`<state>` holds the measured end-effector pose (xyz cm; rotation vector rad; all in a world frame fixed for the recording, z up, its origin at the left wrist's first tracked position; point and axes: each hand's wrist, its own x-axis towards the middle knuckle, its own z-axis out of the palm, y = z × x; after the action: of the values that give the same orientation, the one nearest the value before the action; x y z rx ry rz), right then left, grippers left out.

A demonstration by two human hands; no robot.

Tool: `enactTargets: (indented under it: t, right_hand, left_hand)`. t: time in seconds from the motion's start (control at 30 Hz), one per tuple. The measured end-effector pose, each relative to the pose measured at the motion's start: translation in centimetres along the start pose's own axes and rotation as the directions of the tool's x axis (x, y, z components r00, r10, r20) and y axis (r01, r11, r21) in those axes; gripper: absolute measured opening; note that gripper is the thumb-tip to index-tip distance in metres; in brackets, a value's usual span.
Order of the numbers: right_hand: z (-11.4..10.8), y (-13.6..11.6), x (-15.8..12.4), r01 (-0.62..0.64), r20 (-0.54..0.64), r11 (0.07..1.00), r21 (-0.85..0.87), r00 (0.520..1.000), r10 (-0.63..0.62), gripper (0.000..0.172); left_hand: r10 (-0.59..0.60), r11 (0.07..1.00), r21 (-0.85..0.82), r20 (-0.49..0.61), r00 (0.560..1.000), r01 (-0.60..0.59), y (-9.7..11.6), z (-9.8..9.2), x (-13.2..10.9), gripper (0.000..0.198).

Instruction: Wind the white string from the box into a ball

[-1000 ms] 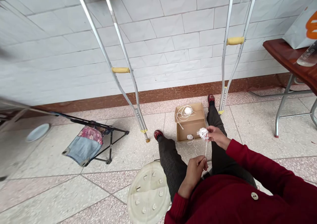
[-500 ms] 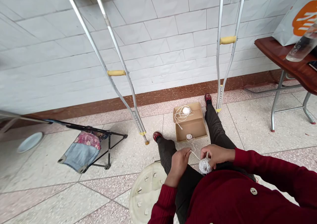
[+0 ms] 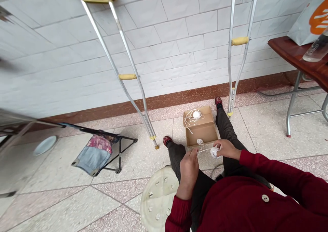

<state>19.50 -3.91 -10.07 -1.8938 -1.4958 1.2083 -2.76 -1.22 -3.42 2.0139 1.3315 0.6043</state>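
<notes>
My right hand (image 3: 226, 148) is shut on a small ball of white string (image 3: 214, 152), and part of the ball shows past the fingers. My left hand (image 3: 189, 174) pinches a white string strand (image 3: 205, 150) that runs across to the ball. Just beyond my hands stands an open cardboard box (image 3: 200, 126). A white string ball (image 3: 196, 114) sits in its far part among loose loops of string (image 3: 190, 120). A smaller white wad (image 3: 200, 141) rests at the box's near edge. Both hands are over my dark trousers (image 3: 228, 136).
Aluminium crutches (image 3: 120, 71) with yellow grips lean on the white tiled wall. A folding stool (image 3: 99, 150) and a plate (image 3: 45, 145) stand at left. A round perforated plastic disc (image 3: 159, 199) lies by my knee. A wooden table (image 3: 299, 56) holds a bottle and bag.
The string ball in my right hand has moved from high near the box to low over my lap, then forward again. My left hand has risen and come closer to it.
</notes>
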Motion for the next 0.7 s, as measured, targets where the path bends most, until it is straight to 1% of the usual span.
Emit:
enactTargets:
  t: [0.07, 0.1, 0.17, 0.23, 0.33, 0.4, 0.43, 0.53, 0.6, 0.63, 0.67, 0.7]
  right_hand:
    - [-0.7, -0.5, 0.7, 0.1, -0.079, 0.991, -0.092, 0.991, -0.107, 0.031]
    - [-1.1, -0.9, 1.1, 0.14, -0.104, 0.983, -0.122, 0.983, -0.153, 0.026]
    - [-1.8, -1.8, 1.9, 0.189, -0.143, 0.969, -0.162, 0.967, -0.212, 0.024]
    - [-2.5, -2.7, 2.7, 0.2, -0.192, 0.963, -0.182, 0.953, -0.234, 0.027]
    - [-3.5, -3.5, 3.3, 0.216, -0.248, 0.954, -0.21, 0.932, -0.265, 0.033]
    - [-4.2, -3.9, 3.2, 0.228, -0.284, 0.947, -0.224, 0.915, -0.288, 0.035]
    - [-4.7, -4.2, 3.0, 0.238, -0.313, 0.944, -0.228, 0.9, -0.302, 0.035]
    - [-6.2, -5.5, 2.2, 0.318, -0.38, 0.921, -0.224, 0.842, -0.383, 0.036]
    - [-7.2, -6.4, 1.8, 0.403, -0.362, 0.889, -0.217, 0.813, -0.456, 0.036]
    - [-7.6, -6.8, 1.7, 0.433, -0.351, 0.875, -0.217, 0.802, -0.484, 0.036]
    - [-8.0, -7.0, 1.7, 0.447, -0.348, 0.866, -0.224, 0.793, -0.499, 0.036]
    - [-8.4, -7.2, 1.8, 0.443, -0.354, 0.864, -0.24, 0.788, -0.503, 0.037]
  left_hand:
    - [-0.093, 0.981, -0.171, 0.017, 0.996, 0.095, 0.6, -0.4, 0.0, 0.028]
    - [-0.134, 0.953, -0.271, 0.035, 0.99, 0.138, 1.0, -0.4, 0.0, 0.028]
    - [-0.193, 0.883, -0.424, 0.065, 0.979, 0.202, 2.1, -0.4, -0.1, 0.03]
    - [-0.22, 0.843, -0.488, 0.075, 0.973, 0.228, 3.2, -0.1, -0.4, 0.034]
    - [-0.23, 0.827, -0.508, 0.086, 0.969, 0.241, 4.2, 0.3, -1.2, 0.038]
    - [-0.236, 0.806, -0.538, 0.093, 0.967, 0.248, 3.9, 0.6, -1.6, 0.042]
    - [-0.242, 0.788, -0.561, 0.101, 0.965, 0.256, 3.5, 0.8, -1.7, 0.044]
    - [-0.268, 0.745, -0.597, 0.142, 0.953, 0.298, 1.1, 1.0, -1.4, 0.05]
    - [-0.293, 0.768, -0.561, 0.122, 0.948, 0.309, -0.3, 0.8, -0.8, 0.047]
    - [-0.294, 0.789, -0.534, 0.104, 0.95, 0.303, -0.6, 0.5, -0.5, 0.044]
    - [-0.277, 0.806, -0.515, 0.106, 0.955, 0.291, -0.5, 0.2, -0.1, 0.04]
    - [-0.241, 0.815, -0.511, 0.13, 0.962, 0.274, 0.1, -0.2, 0.2, 0.037]
